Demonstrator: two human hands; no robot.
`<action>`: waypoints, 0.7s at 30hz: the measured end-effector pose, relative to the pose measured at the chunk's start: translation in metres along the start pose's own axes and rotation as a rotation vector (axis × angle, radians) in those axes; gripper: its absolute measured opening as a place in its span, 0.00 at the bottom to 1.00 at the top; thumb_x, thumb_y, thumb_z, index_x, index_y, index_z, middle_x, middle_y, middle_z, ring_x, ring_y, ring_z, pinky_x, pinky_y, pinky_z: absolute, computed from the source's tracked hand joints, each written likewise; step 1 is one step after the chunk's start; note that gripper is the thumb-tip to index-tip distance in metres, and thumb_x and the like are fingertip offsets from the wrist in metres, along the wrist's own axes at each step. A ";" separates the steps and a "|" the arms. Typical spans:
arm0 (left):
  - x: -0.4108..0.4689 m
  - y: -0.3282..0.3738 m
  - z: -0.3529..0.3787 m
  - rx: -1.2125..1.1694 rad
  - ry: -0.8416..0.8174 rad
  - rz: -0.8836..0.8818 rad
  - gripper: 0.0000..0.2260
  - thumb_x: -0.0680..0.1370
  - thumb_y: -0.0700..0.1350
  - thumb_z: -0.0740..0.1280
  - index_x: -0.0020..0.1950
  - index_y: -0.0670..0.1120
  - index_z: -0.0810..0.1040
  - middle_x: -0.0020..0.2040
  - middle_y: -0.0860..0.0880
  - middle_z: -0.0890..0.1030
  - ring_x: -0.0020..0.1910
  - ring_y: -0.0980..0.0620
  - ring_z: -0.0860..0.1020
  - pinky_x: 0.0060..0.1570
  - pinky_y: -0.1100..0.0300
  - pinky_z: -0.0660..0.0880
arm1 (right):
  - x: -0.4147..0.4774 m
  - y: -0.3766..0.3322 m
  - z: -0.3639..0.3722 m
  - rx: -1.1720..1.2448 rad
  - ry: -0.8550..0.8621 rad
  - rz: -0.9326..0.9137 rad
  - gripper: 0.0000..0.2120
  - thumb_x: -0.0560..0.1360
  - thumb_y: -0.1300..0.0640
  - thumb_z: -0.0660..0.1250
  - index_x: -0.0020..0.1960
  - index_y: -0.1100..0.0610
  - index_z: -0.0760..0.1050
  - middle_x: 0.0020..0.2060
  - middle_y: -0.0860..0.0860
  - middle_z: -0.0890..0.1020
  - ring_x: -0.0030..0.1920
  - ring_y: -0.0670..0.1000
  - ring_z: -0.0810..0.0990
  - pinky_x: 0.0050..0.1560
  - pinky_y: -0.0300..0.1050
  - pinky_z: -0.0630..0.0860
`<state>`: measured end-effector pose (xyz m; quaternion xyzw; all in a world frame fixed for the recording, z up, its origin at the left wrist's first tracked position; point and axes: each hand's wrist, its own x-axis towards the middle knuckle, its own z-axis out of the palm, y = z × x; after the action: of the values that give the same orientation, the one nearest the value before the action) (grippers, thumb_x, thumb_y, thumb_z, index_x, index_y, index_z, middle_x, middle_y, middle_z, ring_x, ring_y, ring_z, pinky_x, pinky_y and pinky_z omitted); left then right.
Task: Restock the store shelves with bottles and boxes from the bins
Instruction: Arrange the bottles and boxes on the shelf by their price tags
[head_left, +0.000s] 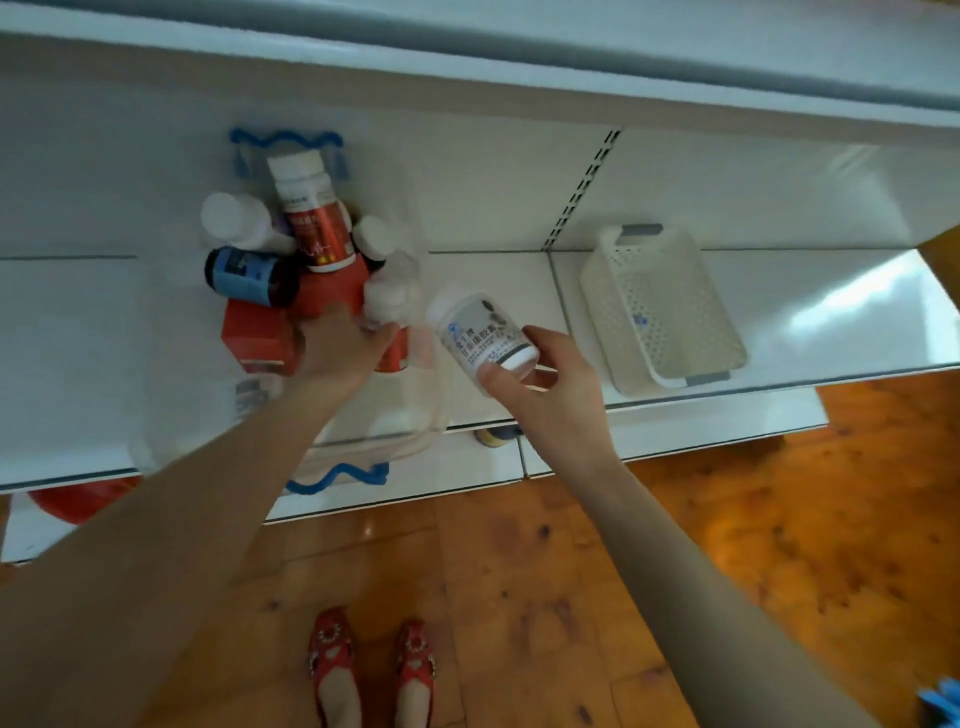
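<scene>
A clear plastic bin with blue wavy handles sits on the white shelf. It holds a red-labelled bottle, a dark bottle with a blue label, white-capped bottles and red boxes. My left hand reaches into the bin, its fingers on a small white bottle beside the red boxes; whether it grips is hidden. My right hand holds a white bottle with a grey label, tilted, just right of the bin above the shelf.
A cream perforated basket, nothing visible inside, stands on the shelf to the right. An upper shelf edge overhangs. A lower shelf shows a dark jar lid and a red object. Wooden floor and red shoes lie below.
</scene>
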<state>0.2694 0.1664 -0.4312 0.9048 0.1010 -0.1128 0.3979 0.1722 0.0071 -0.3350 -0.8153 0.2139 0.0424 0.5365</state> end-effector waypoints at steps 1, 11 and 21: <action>0.004 -0.001 0.007 -0.018 -0.016 -0.039 0.21 0.75 0.50 0.67 0.61 0.35 0.73 0.58 0.39 0.77 0.59 0.41 0.74 0.51 0.58 0.66 | 0.000 0.002 0.000 0.023 -0.013 -0.003 0.20 0.69 0.55 0.71 0.59 0.49 0.70 0.50 0.44 0.76 0.48 0.43 0.76 0.46 0.54 0.81; 0.011 -0.005 0.028 -0.117 0.086 -0.105 0.26 0.72 0.50 0.70 0.66 0.38 0.70 0.64 0.41 0.74 0.63 0.43 0.72 0.60 0.57 0.66 | 0.002 0.015 -0.004 0.082 -0.022 -0.079 0.15 0.70 0.55 0.71 0.52 0.47 0.69 0.47 0.42 0.76 0.44 0.41 0.77 0.41 0.35 0.78; -0.037 0.002 -0.022 -0.097 0.164 -0.075 0.20 0.73 0.53 0.69 0.56 0.39 0.76 0.55 0.44 0.80 0.51 0.48 0.77 0.42 0.68 0.64 | -0.019 0.006 0.004 0.098 -0.103 -0.036 0.21 0.70 0.56 0.71 0.61 0.52 0.70 0.52 0.44 0.77 0.50 0.44 0.78 0.46 0.42 0.81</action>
<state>0.2376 0.1780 -0.4055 0.8863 0.1721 -0.0482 0.4272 0.1536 0.0145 -0.3361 -0.7884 0.1733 0.0640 0.5868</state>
